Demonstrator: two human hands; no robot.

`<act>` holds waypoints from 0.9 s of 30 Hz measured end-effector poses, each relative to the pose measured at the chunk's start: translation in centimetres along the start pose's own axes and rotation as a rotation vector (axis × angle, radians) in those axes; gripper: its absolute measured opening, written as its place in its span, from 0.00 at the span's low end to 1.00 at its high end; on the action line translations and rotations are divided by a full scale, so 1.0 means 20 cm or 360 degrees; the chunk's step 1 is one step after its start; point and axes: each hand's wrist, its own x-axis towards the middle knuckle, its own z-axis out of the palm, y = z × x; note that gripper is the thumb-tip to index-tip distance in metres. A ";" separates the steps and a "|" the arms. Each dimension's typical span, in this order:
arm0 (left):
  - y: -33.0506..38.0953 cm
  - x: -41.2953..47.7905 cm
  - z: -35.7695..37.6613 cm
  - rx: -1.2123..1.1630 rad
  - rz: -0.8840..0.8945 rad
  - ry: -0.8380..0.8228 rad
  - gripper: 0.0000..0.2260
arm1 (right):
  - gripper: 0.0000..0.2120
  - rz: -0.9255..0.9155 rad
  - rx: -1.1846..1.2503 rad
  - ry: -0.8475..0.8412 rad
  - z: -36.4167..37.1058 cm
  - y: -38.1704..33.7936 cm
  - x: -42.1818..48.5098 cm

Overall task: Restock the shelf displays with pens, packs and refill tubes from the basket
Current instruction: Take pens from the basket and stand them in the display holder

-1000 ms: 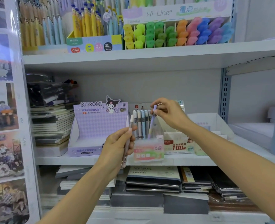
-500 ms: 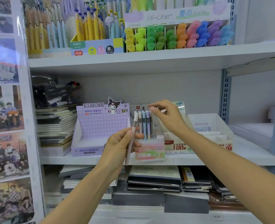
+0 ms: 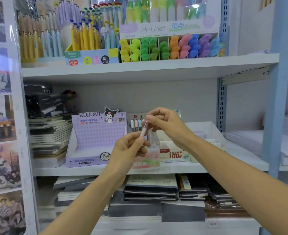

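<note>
One pink pen (image 3: 143, 133) held by both hands: left hand (image 3: 129, 150) grips barrel, right hand (image 3: 165, 123) pinches top end. It's in front of the clear pen display (image 3: 146, 156) w/ approx. 3 pens (image 3: 136, 125) visible, partly blocked. Kuromi box (image 3: 90, 139) just left, on mid shelf (image 3: 182, 167).

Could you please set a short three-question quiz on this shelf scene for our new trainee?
1. True or false: both hands are on the pink pen.
2. Which box looks empty? A) the purple box B) the highlighter rack
3. Fill in: the left hand grips the pen's ____ part, the right hand pinches its top.

Key: 1 true; 2 A; 3 lower.
</note>
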 end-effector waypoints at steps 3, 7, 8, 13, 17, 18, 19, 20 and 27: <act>0.01 0.00 0.00 0.0214 0.0078 0.0063 0.08 | 0.03 -0.0001 0.0027 0.0073 -0.01 0.00 0.01; -0.04 -0.01 -0.02 0.1006 0.0498 0.0277 0.10 | 0.01 -0.0093 0.0002 0.0273 -0.07 -0.01 0.03; -0.06 -0.01 -0.04 0.1182 0.0590 0.0277 0.12 | 0.01 -0.0138 -0.0028 0.0381 -0.10 -0.02 0.05; -0.20 -0.03 -0.10 0.1971 0.0651 -0.0104 0.24 | 0.01 -0.0304 -0.0479 0.0632 -0.17 0.04 0.10; -0.22 -0.02 -0.12 0.2071 0.0744 -0.0112 0.23 | 0.02 -0.0307 -0.0818 0.0512 -0.12 0.18 0.12; -0.23 -0.02 -0.13 0.2079 0.0754 -0.0102 0.23 | 0.02 -0.0299 -0.0860 0.0485 -0.10 0.21 0.13; -0.23 -0.02 -0.13 0.2085 0.0759 -0.0088 0.23 | 0.03 -0.0283 -0.0895 0.0454 -0.09 0.23 0.13; -0.23 -0.02 -0.13 0.2082 0.0761 -0.0075 0.23 | 0.03 -0.0264 -0.0919 0.0421 -0.08 0.25 0.14; -0.26 -0.02 -0.13 0.2041 0.0784 -0.0042 0.24 | 0.02 -0.0195 -0.1064 0.0214 -0.08 0.23 0.20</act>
